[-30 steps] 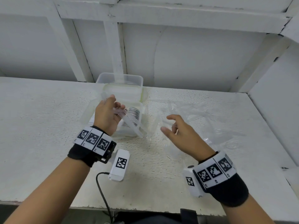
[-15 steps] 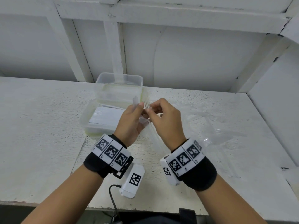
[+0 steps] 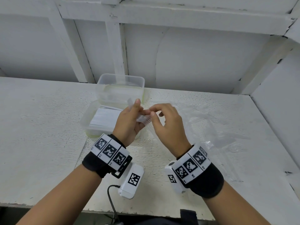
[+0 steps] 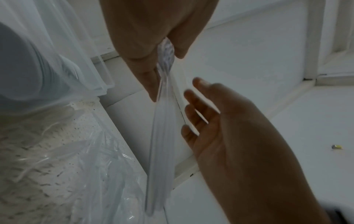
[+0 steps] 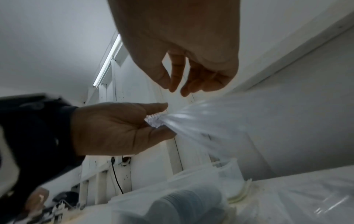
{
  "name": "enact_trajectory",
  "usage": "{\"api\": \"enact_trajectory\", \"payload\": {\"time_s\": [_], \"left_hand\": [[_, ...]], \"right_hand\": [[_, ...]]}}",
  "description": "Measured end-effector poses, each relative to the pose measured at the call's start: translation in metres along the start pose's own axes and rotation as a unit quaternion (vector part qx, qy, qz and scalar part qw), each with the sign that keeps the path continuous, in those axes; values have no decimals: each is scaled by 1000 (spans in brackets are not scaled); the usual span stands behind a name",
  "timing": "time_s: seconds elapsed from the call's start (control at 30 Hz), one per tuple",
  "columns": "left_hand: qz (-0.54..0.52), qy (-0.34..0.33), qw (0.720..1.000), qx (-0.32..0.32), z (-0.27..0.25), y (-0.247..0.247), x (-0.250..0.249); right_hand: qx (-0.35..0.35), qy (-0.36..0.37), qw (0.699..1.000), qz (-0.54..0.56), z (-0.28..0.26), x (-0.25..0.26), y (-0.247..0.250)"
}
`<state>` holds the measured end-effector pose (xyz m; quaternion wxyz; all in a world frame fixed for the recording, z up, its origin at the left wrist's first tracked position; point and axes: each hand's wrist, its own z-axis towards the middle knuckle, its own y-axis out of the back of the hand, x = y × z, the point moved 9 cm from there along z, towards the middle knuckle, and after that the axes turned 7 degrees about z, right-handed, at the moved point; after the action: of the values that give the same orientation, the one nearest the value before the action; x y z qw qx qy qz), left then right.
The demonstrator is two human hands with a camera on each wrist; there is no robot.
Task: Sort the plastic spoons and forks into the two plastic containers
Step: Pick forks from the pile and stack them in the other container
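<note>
Several clear plastic utensils [image 3: 143,119], bunched (spoons or forks: cannot tell), sit above the table [image 3: 40,127], gripped between the left hand's [image 3: 128,122] thumb and fingers. Right hand [image 3: 165,124] hovers beside them with thumb and forefinger nearly pinched, holding nothing. Just behind: near container [image 3: 90,124] with white stacked pieces, far container [image 3: 120,88] behind it. Crumpled clear bag [image 3: 215,127] lies to the right.

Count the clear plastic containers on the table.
2. The near container, holding stacked white cutlery, sits beside the left hand; the far container stands directly behind it, toward the wall.
</note>
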<state>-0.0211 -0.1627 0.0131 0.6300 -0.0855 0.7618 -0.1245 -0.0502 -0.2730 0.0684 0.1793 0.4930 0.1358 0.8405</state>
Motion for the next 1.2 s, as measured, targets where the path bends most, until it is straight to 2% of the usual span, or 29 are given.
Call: {"api": "enact_trajectory", "payload": {"time_s": [0.07, 0.17, 0.2, 0.27, 0.33, 0.47, 0.6, 0.77, 0.9, 1.07, 1.2], "left_hand": [[-22, 0, 999, -41, 3, 9, -4], [-77, 6, 994, -82, 7, 17, -7], [-92, 10, 991, -93, 8, 18, -6], [-121, 25, 986, -109, 11, 20, -3], [-139, 33, 983, -118, 14, 20, -3], [-149, 43, 982, -109, 24, 20, -8], [-116, 28, 989, -91, 38, 29, -24], [-100, 20, 986, -132, 57, 50, -42], [-94, 19, 986, -139, 74, 60, -49], [-143, 15, 985, -97, 87, 60, -49], [-149, 14, 985, -91, 89, 63, -47]], "right_hand": [[51, 0, 997, -57, -2, -6, -6], [217, -61, 962, -151, -14, -27, -30], [225, -40, 957, -180, -16, -27, -32], [177, 48, 954, -239, -12, -16, -31], [129, 117, 937, -302, -6, -7, -29], [94, 188, 903, -374, 7, 2, -28], [99, 202, 905, -361, 33, 2, -31], [125, 209, 898, -367, 58, 5, -51], [143, 220, 897, -355, 77, -1, -69], [158, 210, 893, -365, 92, -13, -78], [150, 232, 884, -377, 92, -14, -81]]}}
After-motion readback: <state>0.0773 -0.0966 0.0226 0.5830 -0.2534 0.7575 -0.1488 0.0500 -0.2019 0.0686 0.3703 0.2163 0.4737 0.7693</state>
